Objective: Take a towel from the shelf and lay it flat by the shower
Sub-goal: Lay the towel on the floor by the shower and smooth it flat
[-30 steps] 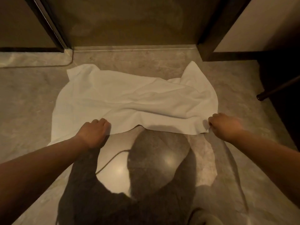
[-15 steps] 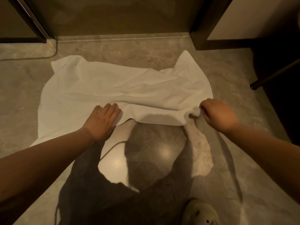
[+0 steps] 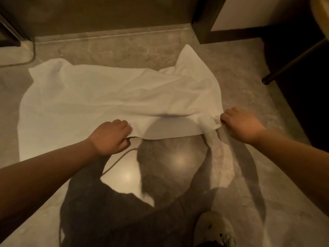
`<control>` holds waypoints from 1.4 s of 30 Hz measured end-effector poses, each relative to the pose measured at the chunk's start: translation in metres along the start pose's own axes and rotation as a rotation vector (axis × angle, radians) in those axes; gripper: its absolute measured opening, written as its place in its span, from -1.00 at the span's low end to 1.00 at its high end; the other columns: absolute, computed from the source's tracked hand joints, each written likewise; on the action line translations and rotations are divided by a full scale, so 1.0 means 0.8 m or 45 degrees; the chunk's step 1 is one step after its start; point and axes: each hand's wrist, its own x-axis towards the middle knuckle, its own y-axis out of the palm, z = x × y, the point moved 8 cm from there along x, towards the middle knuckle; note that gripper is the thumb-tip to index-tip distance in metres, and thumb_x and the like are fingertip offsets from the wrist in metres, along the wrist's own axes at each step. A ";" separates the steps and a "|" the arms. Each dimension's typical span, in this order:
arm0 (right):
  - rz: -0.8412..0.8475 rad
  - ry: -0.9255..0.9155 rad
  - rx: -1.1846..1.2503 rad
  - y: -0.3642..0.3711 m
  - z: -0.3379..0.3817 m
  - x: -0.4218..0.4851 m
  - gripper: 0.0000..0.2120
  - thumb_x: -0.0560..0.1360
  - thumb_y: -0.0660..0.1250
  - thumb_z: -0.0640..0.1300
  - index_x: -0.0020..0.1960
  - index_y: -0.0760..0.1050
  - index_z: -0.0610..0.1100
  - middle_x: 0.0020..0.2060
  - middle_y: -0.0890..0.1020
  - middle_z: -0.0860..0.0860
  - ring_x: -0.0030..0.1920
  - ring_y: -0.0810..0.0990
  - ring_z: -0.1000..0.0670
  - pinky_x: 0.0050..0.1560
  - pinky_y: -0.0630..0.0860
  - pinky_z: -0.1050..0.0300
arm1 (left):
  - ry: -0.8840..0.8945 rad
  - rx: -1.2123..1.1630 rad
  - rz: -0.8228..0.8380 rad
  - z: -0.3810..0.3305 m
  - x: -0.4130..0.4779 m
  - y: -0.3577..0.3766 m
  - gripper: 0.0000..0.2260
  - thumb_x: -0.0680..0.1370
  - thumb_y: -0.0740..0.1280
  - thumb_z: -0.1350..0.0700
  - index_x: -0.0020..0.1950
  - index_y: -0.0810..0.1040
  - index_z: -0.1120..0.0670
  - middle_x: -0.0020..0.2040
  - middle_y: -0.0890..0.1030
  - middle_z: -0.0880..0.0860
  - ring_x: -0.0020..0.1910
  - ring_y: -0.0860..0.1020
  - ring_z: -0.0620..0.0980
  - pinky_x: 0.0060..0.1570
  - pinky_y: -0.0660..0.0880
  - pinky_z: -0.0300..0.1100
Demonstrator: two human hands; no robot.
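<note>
A white towel (image 3: 99,100) is spread on the marble floor in front of the shower threshold (image 3: 110,35). It is wrinkled, with its far right corner folded up into a peak and its near edge lifted off the floor. My left hand (image 3: 110,136) grips the near edge around its middle. At the near right corner, my right hand (image 3: 240,123) pinches the cloth. The towel's left part lies flat.
A dark door frame post (image 3: 201,18) stands at the back right. A thin dark metal leg (image 3: 292,63) slants down to the floor on the right. My shoe (image 3: 213,229) shows at the bottom. The glossy floor (image 3: 258,97) reflects ceiling lights.
My left hand has gone from flat on the towel to curled on its near edge. The near edge has lifted and come toward me; my right hand keeps its pinch on the corner.
</note>
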 end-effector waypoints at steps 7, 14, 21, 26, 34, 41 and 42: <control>0.229 -0.107 -0.165 0.054 -0.016 -0.029 -0.81 0.49 0.23 0.00 0.03 0.54 -0.01 -0.12 0.55 0.05 -0.11 0.47 0.01 -0.10 0.43 0.10 | 0.295 -0.139 -0.017 -0.086 -0.037 0.008 -0.82 0.46 0.29 0.02 -0.21 0.52 0.12 -0.23 0.52 0.09 -0.30 0.53 0.10 -0.38 0.50 -0.12; 0.544 -0.109 -0.134 0.078 -0.010 -0.050 -0.84 0.47 0.27 -0.09 0.05 0.51 0.00 0.02 0.55 0.00 0.05 0.52 -0.06 0.02 0.44 0.07 | 0.470 -0.155 0.058 -0.128 -0.048 0.038 -0.86 0.41 0.27 0.03 -0.30 0.48 0.05 -0.28 0.51 0.05 -0.35 0.52 0.06 -0.44 0.45 -0.21; 0.864 0.012 0.010 0.110 -0.008 -0.068 -0.91 0.46 0.32 -0.14 -0.08 0.45 0.02 0.00 0.54 -0.01 0.05 0.56 -0.07 0.03 0.46 0.08 | 0.542 -0.099 0.146 -0.139 -0.060 0.066 -0.90 0.35 0.32 -0.02 -0.23 0.55 -0.02 -0.20 0.57 0.01 -0.29 0.55 -0.01 -0.36 0.50 -0.22; 0.908 0.063 0.075 0.120 -0.009 -0.061 -0.90 0.47 0.32 -0.18 -0.04 0.51 -0.01 0.04 0.55 0.00 0.06 0.56 -0.07 0.01 0.45 0.12 | 0.605 -0.049 0.236 -0.149 -0.059 0.074 -0.88 0.37 0.33 -0.06 -0.27 0.50 -0.03 -0.25 0.54 -0.01 -0.33 0.53 -0.03 -0.39 0.48 -0.23; 0.046 0.113 0.420 0.030 0.013 0.042 -0.60 0.57 0.22 -0.12 0.37 0.34 -0.21 0.29 0.42 -0.18 0.23 0.43 -0.23 0.12 0.46 -0.14 | 0.139 -0.020 -0.084 -0.048 0.038 0.003 -0.40 0.58 -0.05 -0.18 0.42 0.39 0.19 0.38 0.43 0.25 0.33 0.44 0.22 0.25 0.38 0.13; -0.144 0.311 0.673 -0.014 0.010 0.179 -0.52 0.66 0.00 -0.05 0.55 0.08 -0.09 0.54 0.13 -0.05 0.52 0.10 -0.06 0.47 0.03 0.07 | -0.455 0.126 0.020 0.039 0.103 0.023 -0.31 0.43 -0.50 -0.30 0.48 -0.40 0.01 0.51 -0.34 0.10 0.51 -0.28 0.14 0.42 -0.27 0.16; -0.129 0.337 0.689 -0.012 0.009 0.197 -0.51 0.66 -0.01 -0.04 0.56 0.04 -0.08 0.55 0.10 -0.04 0.53 0.07 -0.05 0.47 0.00 0.09 | -0.512 0.095 0.015 0.041 0.108 0.029 -0.30 0.41 -0.53 -0.31 0.48 -0.39 0.01 0.50 -0.34 0.09 0.52 -0.27 0.15 0.42 -0.26 0.17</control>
